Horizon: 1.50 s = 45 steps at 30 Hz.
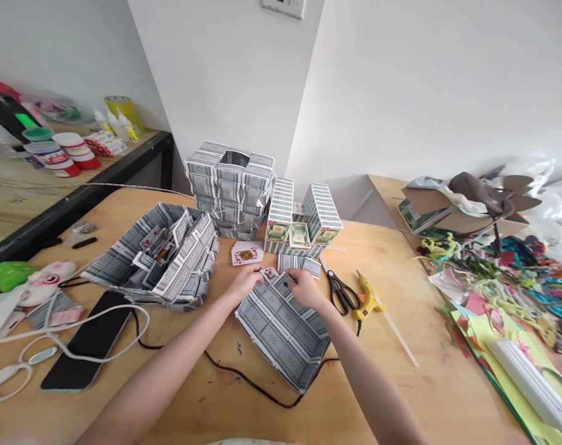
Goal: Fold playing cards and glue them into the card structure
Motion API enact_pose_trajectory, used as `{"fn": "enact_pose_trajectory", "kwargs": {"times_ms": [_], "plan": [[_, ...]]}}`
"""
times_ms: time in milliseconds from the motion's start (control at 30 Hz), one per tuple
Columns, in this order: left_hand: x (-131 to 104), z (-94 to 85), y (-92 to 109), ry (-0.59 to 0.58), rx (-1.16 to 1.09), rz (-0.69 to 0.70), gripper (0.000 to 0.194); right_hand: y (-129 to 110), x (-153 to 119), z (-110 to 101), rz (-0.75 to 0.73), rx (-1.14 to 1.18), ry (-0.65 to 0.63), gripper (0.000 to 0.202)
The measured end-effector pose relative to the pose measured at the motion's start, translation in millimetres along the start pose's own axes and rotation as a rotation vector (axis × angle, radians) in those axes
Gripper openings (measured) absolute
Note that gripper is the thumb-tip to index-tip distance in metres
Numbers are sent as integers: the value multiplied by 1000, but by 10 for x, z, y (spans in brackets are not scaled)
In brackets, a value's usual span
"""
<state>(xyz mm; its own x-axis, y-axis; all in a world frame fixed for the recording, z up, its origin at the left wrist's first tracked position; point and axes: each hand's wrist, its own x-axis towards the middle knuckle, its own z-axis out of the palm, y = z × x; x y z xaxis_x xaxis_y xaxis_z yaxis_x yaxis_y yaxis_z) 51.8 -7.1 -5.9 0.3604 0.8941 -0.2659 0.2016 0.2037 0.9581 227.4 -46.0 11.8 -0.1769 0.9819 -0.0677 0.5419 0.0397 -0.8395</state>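
A shallow tray made of grey-backed playing cards [281,330] lies tilted on the table between my forearms. My left hand [247,281] pinches a card at the tray's far left corner. My right hand [303,287] has its fingers closed on the tray's far edge. Just beyond my left hand is a stack of face-up cards [247,253]. Grey-backed cards [300,265] lie past my right hand. To the right are black-handled scissors [342,290] and a yellow glue gun [368,298] with a glue stick.
A larger card container [183,253] full of loose cards stands left, a woven card box [232,191] behind. Card packs [303,219] stand beside it. A phone [88,343] and white cable lie left; a black cord crosses in front. Paper scraps [498,346] fill the right.
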Motion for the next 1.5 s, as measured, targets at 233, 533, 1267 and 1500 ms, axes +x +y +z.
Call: {"fn": "enact_pose_trajectory", "kwargs": {"times_ms": [233, 533, 1267, 1500], "plan": [[-13, 0, -13, 4, -10, 11, 24, -39, -14, -13, -20, 21, -42, 33], [-5, 43, -57, 27, 319, 177, 15, -24, -43, 17, -8, 29, -41, 40], [-213, 76, 60, 161, 456, 151, 11, 164, 18, -36, 54, 36, -98, 19], [-221, 87, 28, 176, 448, 186, 11, 205, 44, -63, 58, 54, -106, 20]]}}
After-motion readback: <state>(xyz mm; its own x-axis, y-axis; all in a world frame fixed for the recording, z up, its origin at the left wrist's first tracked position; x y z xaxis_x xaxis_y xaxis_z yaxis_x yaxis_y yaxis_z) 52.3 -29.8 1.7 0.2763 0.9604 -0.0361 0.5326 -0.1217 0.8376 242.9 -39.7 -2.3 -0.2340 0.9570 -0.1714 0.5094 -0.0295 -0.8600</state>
